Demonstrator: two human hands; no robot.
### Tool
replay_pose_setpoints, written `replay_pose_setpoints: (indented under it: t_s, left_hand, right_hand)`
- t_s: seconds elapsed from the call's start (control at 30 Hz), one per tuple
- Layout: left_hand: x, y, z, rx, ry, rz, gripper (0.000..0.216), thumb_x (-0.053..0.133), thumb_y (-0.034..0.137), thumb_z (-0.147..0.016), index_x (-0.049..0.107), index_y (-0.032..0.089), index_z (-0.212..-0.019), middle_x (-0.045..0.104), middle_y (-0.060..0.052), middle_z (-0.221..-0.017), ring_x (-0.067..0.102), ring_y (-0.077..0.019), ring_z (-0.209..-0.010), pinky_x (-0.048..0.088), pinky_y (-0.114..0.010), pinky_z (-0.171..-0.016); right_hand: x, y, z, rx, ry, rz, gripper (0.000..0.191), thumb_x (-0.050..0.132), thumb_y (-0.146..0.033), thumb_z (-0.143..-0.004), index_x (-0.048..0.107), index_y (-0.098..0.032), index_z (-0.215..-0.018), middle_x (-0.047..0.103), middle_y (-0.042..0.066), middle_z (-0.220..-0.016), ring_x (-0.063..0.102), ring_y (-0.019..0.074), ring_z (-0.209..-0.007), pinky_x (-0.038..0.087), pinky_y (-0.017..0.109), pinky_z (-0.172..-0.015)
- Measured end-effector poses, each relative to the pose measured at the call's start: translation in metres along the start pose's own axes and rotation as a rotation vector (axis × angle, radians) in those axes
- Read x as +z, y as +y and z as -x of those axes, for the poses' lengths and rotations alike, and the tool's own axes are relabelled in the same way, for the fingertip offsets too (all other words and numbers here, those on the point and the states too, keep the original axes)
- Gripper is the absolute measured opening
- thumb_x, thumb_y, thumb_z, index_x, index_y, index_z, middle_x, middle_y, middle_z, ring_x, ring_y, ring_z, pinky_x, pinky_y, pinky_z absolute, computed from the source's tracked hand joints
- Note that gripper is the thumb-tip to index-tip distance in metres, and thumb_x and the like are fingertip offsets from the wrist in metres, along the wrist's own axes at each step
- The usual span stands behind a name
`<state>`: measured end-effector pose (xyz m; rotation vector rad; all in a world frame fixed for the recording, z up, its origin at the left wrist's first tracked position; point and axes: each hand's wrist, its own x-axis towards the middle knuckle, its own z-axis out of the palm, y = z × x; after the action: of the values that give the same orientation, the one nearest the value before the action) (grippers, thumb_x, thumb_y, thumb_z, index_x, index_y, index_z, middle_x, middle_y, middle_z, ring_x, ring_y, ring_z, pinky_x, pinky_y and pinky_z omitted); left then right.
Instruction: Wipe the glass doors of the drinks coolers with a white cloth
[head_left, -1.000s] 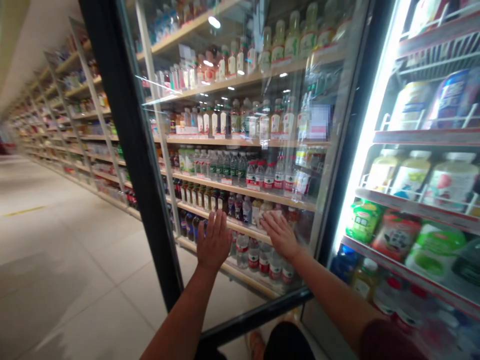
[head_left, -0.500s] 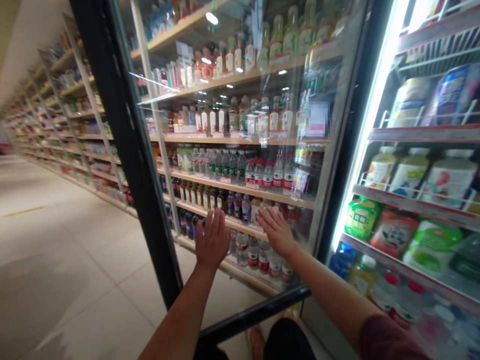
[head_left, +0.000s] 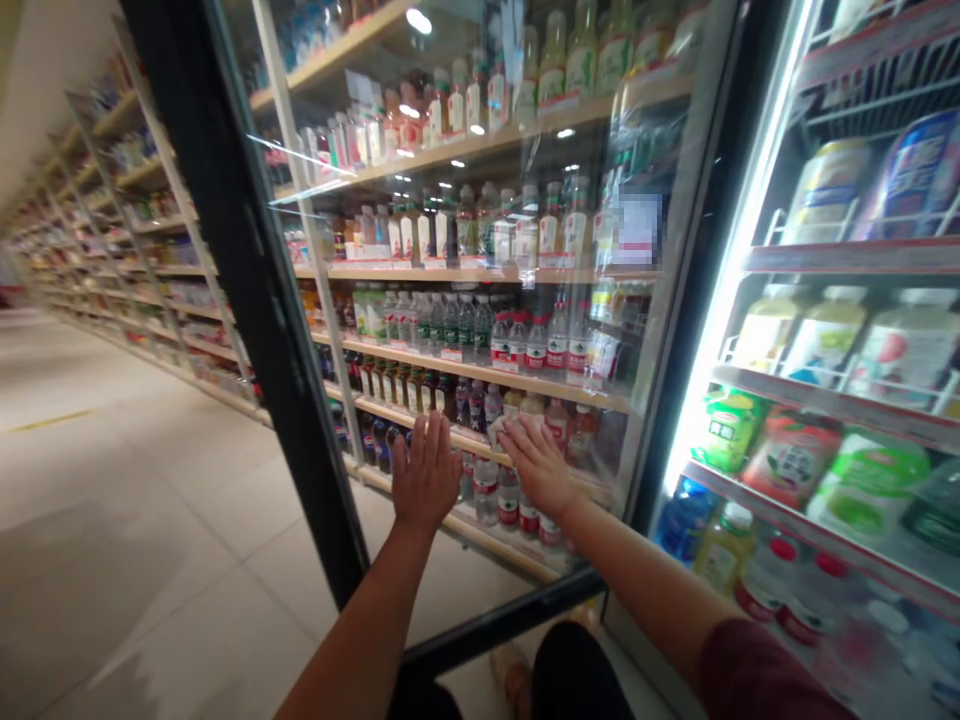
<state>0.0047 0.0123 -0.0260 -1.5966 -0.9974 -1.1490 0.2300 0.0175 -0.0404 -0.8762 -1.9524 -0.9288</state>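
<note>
A glass door [head_left: 214, 240] with a black frame stands swung open in front of me, and bottles show through its pane. My left hand [head_left: 426, 475] lies flat against the glass, its fingers stretched upward and nothing in it. To the right of it, my right hand [head_left: 541, 465] presses a crumpled whitish cloth [head_left: 496, 431] against the pane. Only an edge of the cloth shows past the fingertips; the palm hides the rest.
At the right is a lit fridge with wire-fronted shelves [head_left: 840, 395] of bottles and pouches. Behind the glass stand wooden shelves [head_left: 480, 372] of drinks. Long stocked shelves [head_left: 142, 180] run down the left along a tiled floor [head_left: 150, 500].
My right hand has slid a little left and down across the glass with the cloth. My left hand stays in nearly the same place. The view has shifted slightly.
</note>
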Motion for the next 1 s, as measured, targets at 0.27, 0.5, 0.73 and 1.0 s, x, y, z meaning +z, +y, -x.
replay_pose_setpoints:
  t_s: [0.27,0.5,0.73,1.0]
  left_hand:
    - [-0.001,0.001,0.0,-0.019,-0.031,0.028,0.075,0.054,0.028,-0.097,0.015,0.013,-0.159,0.037,-0.019,-0.154,0.022,-0.0269,-0.15,0.008,-0.049,-0.125]
    - [-0.006,0.007,0.003,-0.049,-0.056,0.08,0.067,0.047,0.032,-0.1,0.02,0.013,-0.158,0.036,-0.019,-0.155,0.024,-0.028,-0.15,0.009,-0.051,-0.124]
    - [-0.037,0.023,0.002,-0.1,-0.149,0.18,0.059,0.041,0.031,-0.102,0.028,0.014,-0.156,0.036,-0.016,-0.155,0.024,-0.0255,-0.15,0.007,-0.048,-0.124]
    - [-0.081,0.042,-0.002,0.007,-0.138,0.161,0.064,0.041,0.019,-0.1,0.016,0.013,-0.159,0.033,-0.013,-0.157,0.015,-0.021,-0.152,0.003,-0.041,-0.125]
  right_hand:
    - [0.004,-0.004,0.008,-0.011,-0.021,-0.009,0.056,0.046,-0.011,-0.094,0.045,-0.023,-0.149,0.05,0.004,-0.152,0.02,0.02,-0.153,0.024,0.044,-0.124]
    - [-0.01,-0.004,-0.002,-0.046,-0.101,-0.023,0.059,0.044,-0.012,-0.095,0.038,-0.027,-0.152,0.047,0.004,-0.154,0.023,0.0176,-0.153,0.022,0.044,-0.125]
    - [-0.034,-0.027,-0.044,0.023,-0.117,-0.027,0.053,0.039,-0.015,-0.1,0.041,-0.028,-0.151,0.041,0.002,-0.158,0.019,0.0179,-0.154,0.016,0.044,-0.127]
    - [-0.054,-0.033,-0.039,0.033,-0.011,-0.015,0.047,0.038,-0.017,-0.101,0.048,-0.025,-0.146,0.045,0.003,-0.155,0.014,0.0161,-0.155,0.018,0.042,-0.126]
